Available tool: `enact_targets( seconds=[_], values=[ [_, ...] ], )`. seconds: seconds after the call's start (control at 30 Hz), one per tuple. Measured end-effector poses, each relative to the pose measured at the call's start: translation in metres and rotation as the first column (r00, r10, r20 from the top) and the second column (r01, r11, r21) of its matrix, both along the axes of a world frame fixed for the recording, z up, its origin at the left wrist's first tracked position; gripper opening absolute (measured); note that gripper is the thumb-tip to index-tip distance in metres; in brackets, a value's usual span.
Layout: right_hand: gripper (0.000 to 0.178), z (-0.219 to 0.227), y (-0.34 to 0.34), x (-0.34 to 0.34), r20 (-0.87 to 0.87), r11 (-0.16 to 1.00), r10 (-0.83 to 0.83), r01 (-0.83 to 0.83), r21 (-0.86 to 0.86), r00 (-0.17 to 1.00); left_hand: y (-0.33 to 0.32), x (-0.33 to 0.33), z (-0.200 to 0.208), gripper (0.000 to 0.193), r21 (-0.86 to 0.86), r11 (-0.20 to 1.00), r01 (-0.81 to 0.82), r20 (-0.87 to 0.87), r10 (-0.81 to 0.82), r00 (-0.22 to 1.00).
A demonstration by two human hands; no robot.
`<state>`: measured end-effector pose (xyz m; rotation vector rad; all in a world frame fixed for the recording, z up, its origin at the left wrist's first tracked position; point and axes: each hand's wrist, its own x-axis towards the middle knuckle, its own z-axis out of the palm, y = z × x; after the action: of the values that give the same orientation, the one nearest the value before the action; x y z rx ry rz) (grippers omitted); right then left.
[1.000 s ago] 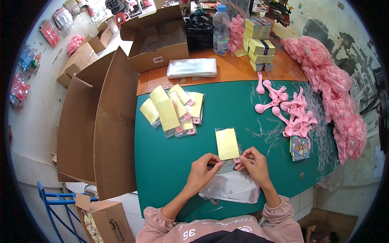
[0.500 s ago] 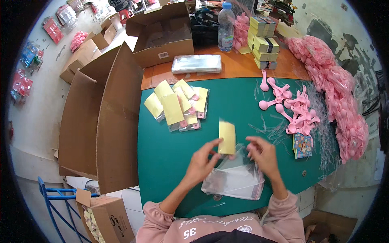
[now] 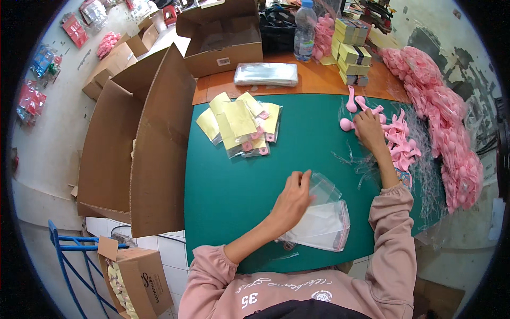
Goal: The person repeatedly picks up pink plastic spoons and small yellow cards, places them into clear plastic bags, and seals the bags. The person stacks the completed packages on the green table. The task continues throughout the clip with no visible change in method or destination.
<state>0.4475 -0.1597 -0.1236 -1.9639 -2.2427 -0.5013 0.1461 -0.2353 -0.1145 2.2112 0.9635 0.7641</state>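
My left hand (image 3: 295, 196) is closed at the edge of a clear plastic bag (image 3: 325, 187), above a stack of clear plastic bags (image 3: 321, 227) near the table's front. Reaching to the right, my right hand (image 3: 369, 129) has its fingers curled down on one of the pink plastic spoons (image 3: 347, 125); the fingertips are partly hidden. More spoons lie in a loose heap (image 3: 399, 139) beside it. To the left is a pile of filled clear packets with yellow cards (image 3: 239, 118), pink spoon ends showing in some. My right forearm partly covers a small stack of printed cards (image 3: 406, 179).
A tall open cardboard box (image 3: 162, 143) stands along the table's left edge. At the back are another box (image 3: 223, 48), a plastic bag stack (image 3: 265, 74), a water bottle (image 3: 304, 32) and banded card stacks (image 3: 353, 56). Bagged pink spoons (image 3: 433, 106) line the right.
The yellow-card packet has left my left hand, and another lies on the pile. My right hand has moved from the bags up to the spoons. My left hand now has a clear bag.
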Motion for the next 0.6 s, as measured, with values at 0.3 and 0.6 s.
enact_targets(
  seconds=[0.3, 0.6],
  values=[
    [0.015, 0.036, -0.031, -0.042, -0.717, 0.987, 0.130, -0.019, 0.160, 0.685, 0.027, 0.004, -0.012, 0.029, -0.305, 0.934, 0.188, 0.099, -0.165, 0.981],
    [0.012, 0.065, -0.098, -0.094, -0.971, 0.905, -0.214, -0.352, -0.238, 0.105, 0.050, -0.006, 0.003, 0.025, -0.778, 0.480, 0.405, 0.473, 0.023, 0.881]
  ],
)
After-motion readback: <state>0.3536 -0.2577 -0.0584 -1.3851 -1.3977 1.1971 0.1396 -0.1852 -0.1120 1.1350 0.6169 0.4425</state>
